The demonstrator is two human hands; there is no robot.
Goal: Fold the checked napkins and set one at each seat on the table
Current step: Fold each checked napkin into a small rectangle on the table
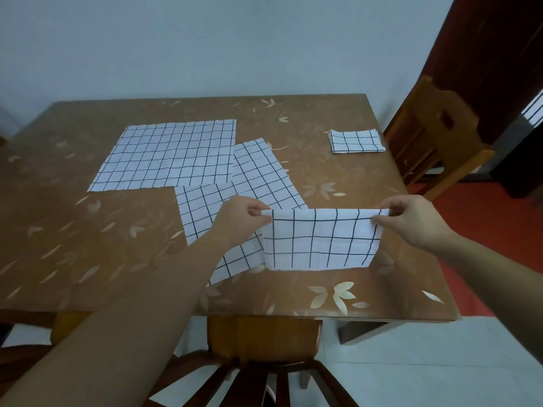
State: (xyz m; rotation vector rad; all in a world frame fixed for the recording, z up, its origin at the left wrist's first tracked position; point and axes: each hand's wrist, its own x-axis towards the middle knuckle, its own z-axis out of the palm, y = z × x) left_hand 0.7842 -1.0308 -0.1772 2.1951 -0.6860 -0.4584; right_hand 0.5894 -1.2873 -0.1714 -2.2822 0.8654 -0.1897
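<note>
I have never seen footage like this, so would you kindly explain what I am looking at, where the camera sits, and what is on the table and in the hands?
There is no machine here: a person works with two bare hands, and the single picture comes from a wide-angle camera worn on the head, looking forward and down.

The surface is a brown table with a pale leaf pattern. On it lie a large white cloth with dark checks spread flat, a second checked napkin lying open and askew beside it, and a small folded checked napkin near the right edge, by a wooden chair.

The left hand and right hand each pinch a top corner of a half-folded checked napkin, whose lower edge seems to rest on the table. Another chair's back shows below.
</note>
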